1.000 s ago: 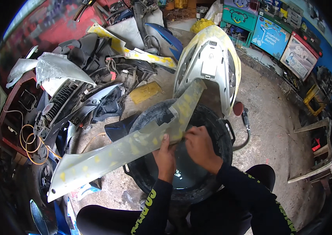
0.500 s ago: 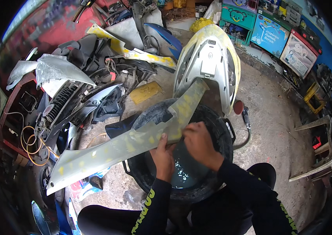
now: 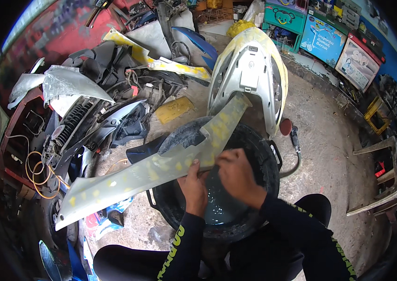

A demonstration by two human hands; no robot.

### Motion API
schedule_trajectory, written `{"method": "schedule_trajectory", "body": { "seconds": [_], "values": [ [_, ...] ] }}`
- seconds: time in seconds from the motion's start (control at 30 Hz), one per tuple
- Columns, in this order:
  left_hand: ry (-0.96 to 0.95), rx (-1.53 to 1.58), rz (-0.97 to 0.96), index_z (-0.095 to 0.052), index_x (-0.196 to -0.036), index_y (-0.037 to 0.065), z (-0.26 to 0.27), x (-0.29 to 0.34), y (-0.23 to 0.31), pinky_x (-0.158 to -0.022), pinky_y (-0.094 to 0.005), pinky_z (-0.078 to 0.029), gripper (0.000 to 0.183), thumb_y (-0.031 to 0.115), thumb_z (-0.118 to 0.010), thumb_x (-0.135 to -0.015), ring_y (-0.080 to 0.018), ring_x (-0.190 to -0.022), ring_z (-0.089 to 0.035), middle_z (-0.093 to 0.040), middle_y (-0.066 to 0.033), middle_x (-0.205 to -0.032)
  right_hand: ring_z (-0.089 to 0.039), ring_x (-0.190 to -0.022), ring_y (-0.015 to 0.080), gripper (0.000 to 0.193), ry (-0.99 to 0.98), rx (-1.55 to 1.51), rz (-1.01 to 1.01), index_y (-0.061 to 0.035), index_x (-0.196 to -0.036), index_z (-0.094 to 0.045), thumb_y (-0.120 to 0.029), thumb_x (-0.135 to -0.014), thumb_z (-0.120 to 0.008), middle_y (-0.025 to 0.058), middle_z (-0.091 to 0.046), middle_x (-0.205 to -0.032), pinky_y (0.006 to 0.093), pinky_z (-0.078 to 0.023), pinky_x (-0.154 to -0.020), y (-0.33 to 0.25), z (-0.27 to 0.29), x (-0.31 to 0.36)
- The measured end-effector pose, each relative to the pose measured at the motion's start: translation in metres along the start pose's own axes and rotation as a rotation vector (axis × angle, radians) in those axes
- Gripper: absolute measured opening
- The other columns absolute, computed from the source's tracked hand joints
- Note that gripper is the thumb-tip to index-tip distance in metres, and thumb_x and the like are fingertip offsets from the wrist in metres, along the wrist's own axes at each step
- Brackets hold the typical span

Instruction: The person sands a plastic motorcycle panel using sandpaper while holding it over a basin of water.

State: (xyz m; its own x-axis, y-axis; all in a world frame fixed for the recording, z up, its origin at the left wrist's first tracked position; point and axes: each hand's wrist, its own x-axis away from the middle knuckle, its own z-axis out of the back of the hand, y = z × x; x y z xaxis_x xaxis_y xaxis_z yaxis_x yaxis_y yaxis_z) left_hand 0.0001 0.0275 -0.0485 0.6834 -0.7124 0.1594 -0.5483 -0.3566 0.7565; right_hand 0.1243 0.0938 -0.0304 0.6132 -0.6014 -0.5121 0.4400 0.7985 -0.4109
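A long, pale grey-green motorcycle body panel (image 3: 156,168) with yellow patches lies slantwise across a black tub (image 3: 266,187). My left hand (image 3: 194,192) grips its lower edge, thumb on the upper face and fingers hidden underneath. Against the panel's right-hand edge, my right hand (image 3: 238,175) is closed with fingers curled, slightly blurred; whatever it may hold is hidden. Below both hands, cloudy water (image 3: 219,201) shows in the tub. The panel's far end touches or overlaps a silver and yellow motorcycle fairing (image 3: 250,70) standing behind the tub.
A round sander (image 3: 286,127) with a hose rests right of the tub. Motorcycle parts (image 3: 109,103) crowd the left, near a coiled orange hose (image 3: 39,175). A yellow sheet (image 3: 174,110) lies behind the tub. A broken chair frame (image 3: 381,175) stands at right.
My right hand has shifted slightly left and down along the panel edge. The panel's left end has risen a little; my left hand keeps its grip.
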Motion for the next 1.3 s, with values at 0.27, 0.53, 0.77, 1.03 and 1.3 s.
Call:
{"method": "schedule_trajectory", "body": {
  "seconds": [0.27,0.53,0.77,1.03,1.3],
  "values": [
    [-0.005,0.011,-0.015,-0.047,-0.133,0.008,-0.002,0.002,-0.001,-0.081,-0.0412,-0.059,0.041,0.009,-0.062,-0.094,-0.0246,-0.106,-0.066,-0.061,-0.0094,-0.121,-0.055,-0.097,0.0340,0.023,0.074,-0.037,0.017,-0.0021,-0.098,-0.072,-0.002,-0.076,-0.064,0.0093,-0.065,-0.101,0.0409,-0.048,-0.088,-0.003,0.003,0.001],
    [-0.037,-0.006,0.022,-0.050,-0.130,0.007,0.004,-0.001,0.002,-0.081,-0.0394,-0.060,0.037,0.010,-0.062,-0.094,-0.0246,-0.105,-0.067,-0.062,-0.0100,-0.121,-0.056,-0.100,0.0332,0.023,0.025,-0.125,0.025,-0.0015,-0.100,-0.072,-0.003,-0.078,-0.063,0.0096,-0.066,-0.104,0.0411,-0.047,-0.089,-0.010,0.004,0.008],
    [-0.026,-0.033,-0.013,-0.050,-0.130,0.006,0.000,0.002,-0.002,-0.082,-0.0395,-0.061,0.038,0.010,-0.062,-0.094,-0.0255,-0.106,-0.067,-0.061,-0.0110,-0.121,-0.055,-0.098,0.0339,0.025,0.025,-0.109,0.018,-0.0012,-0.101,-0.072,-0.001,-0.078,-0.062,0.0104,-0.065,-0.105,0.0416,-0.048,-0.088,-0.007,0.004,0.006],
    [-0.024,0.001,0.008,-0.049,-0.132,0.005,0.004,0.000,-0.001,-0.082,-0.0373,-0.058,0.042,0.010,-0.066,-0.093,-0.0231,-0.103,-0.067,-0.062,-0.0110,-0.120,-0.055,-0.100,0.0339,0.027,0.003,-0.065,0.053,-0.0015,-0.104,-0.072,-0.001,-0.079,-0.061,0.0103,-0.065,-0.105,0.0420,-0.049,-0.089,-0.005,0.001,0.003],
    [0.001,-0.012,0.022,-0.051,-0.130,0.004,0.002,0.003,0.001,-0.078,-0.0368,-0.059,0.039,0.008,-0.065,-0.093,-0.0236,-0.102,-0.067,-0.063,-0.0106,-0.117,-0.055,-0.100,0.0336,0.025,0.017,-0.033,0.018,-0.0017,-0.102,-0.071,-0.001,-0.079,-0.062,0.0094,-0.065,-0.106,0.0419,-0.049,-0.089,0.009,-0.007,-0.012]
  ]
}}
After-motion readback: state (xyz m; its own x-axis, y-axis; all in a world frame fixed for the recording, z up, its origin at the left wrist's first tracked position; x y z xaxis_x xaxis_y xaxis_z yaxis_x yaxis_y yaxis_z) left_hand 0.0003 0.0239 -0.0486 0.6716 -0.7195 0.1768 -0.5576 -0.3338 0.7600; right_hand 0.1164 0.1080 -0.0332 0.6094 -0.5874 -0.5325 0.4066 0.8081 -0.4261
